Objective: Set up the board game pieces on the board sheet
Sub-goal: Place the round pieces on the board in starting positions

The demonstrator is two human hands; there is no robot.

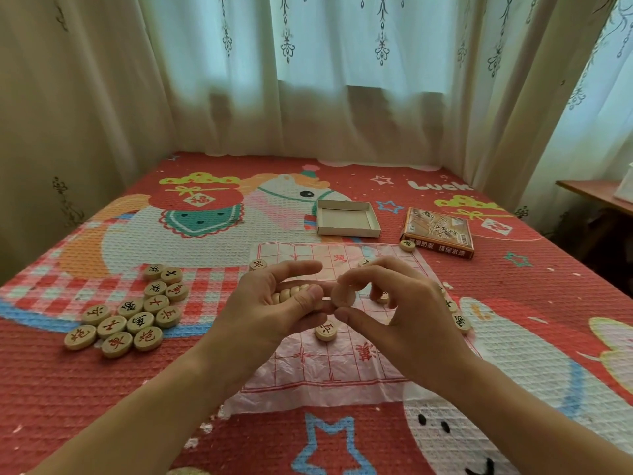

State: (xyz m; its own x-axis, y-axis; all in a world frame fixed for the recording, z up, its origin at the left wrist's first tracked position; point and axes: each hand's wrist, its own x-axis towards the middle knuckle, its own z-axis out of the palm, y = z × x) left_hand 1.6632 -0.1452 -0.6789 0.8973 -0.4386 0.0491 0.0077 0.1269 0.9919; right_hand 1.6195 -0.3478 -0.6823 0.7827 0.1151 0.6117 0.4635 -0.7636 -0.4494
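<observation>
- Your left hand (pixel 277 303) is raised palm-up over the board sheet (pixel 325 371), fingers curled round a stack of pieces (pixel 295 292) that lies sideways in the palm.
- Your right hand (pixel 404 310) is just right of it. Its index finger & thumb pinch a single piece (pixel 343 296) on edge, just beside the left thumb tip at the end of the stack.
- Both hands are above the sheet's middle; the sheet lies spread on the bedspread (pixel 102 389).
- A lone piece (pixel 325 331) lies face up on the sheet, below the gap btw. your hands.
- A corner piece (pixel 257 265) sits at the sheet's far-left corner, just past your left fingertips.
- An edge piece (pixel 462 322) sits at the sheet's right edge, beside your right hand. A few more are partly hidden behind that hand, so you can't count them.
- A far piece (pixel 407 245) lies beyond your right hand, against the front of the box lid (pixel 438 233).
- The pile of pieces (pixel 126 313) is well left of your left hand, off the sheet, faces up w/ red & black characters.
- The box tray (pixel 347 219) sits beyond both hands, open side up, w/ the lid to its right.
</observation>
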